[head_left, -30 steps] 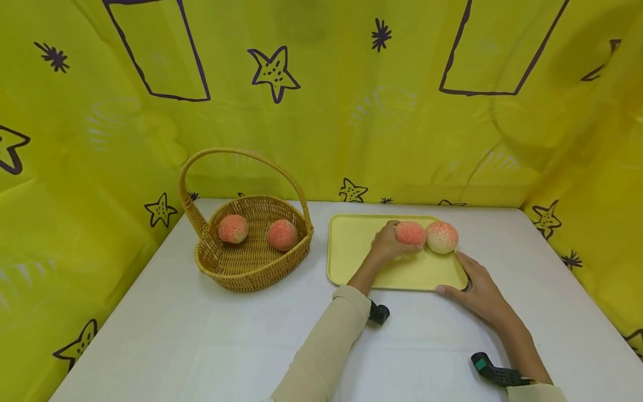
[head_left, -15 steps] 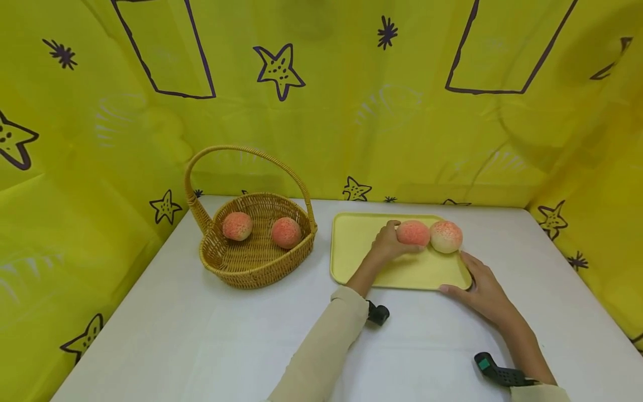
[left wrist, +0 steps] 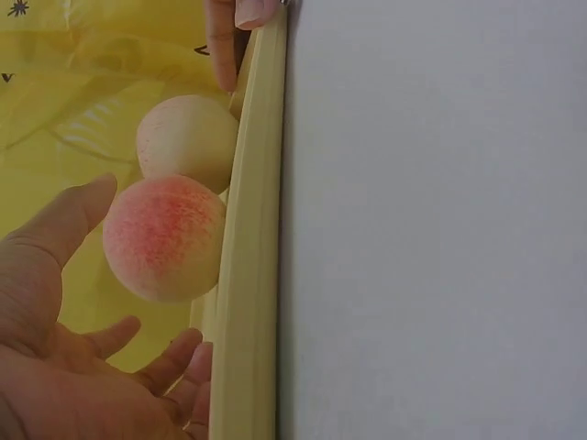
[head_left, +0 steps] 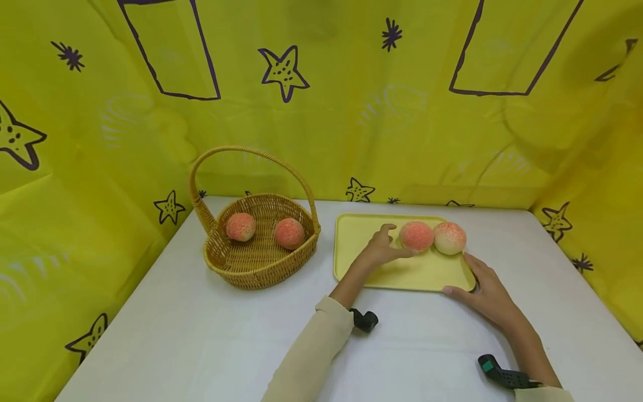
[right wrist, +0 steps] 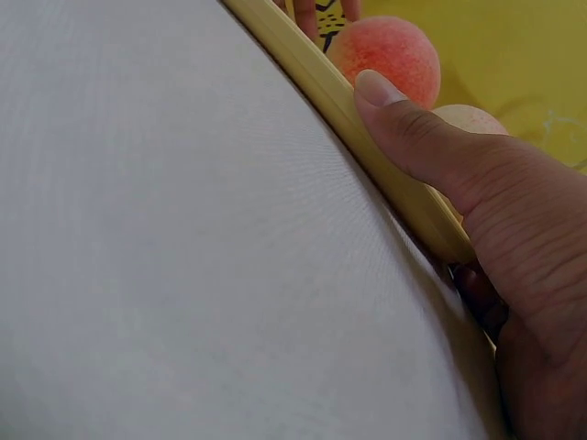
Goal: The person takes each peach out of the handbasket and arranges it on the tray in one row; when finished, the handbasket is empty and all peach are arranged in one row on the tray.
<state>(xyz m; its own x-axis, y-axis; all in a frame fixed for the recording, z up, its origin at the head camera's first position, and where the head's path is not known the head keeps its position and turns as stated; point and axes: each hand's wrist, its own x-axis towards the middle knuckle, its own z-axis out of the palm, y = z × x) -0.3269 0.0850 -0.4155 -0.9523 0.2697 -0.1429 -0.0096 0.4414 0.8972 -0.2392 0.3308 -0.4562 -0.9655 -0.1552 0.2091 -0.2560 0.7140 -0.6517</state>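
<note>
Left hand (head_left: 379, 252): over the yellow tray (head_left: 359, 231), fingers spread and parted, holding nothing. In the head view its thumb lies along the near side of the redder peach (head_left: 416, 236), its index finger off to the left; the left wrist view shows a gap between the fingers and the fruit.

Redder peach: resting on the tray, right of centre. Paler peach (head_left: 450, 238): close against its right side, cream below with a speckled pink top, near the tray's right end.

Right hand (head_left: 484, 287): gripping the tray's near right corner. Thumb on the near edge, fingers round the right end; in the right wrist view the thumb lies over the rim. The fingers under the corner are in deep shadow there, so how far they reach beneath is hard to judge.

Wicker basket (head_left: 256, 278): left of the tray, apart from it, tall handle arching over. Contents: a left-hand peach (head_left: 241, 227) towards the left wall and a right-hand peach (head_left: 289, 233) near the right wall, well separated.

Basket and tray both stand on a white surface (head_left: 226, 335). Yellow cloth (head_left: 331, 134) printed with starfish outlines covers the back and sides. Pale beige sleeve (head_left: 311, 346) on the left arm; black device (head_left: 365, 321) at that wrist, a similar one at the right wrist.
</note>
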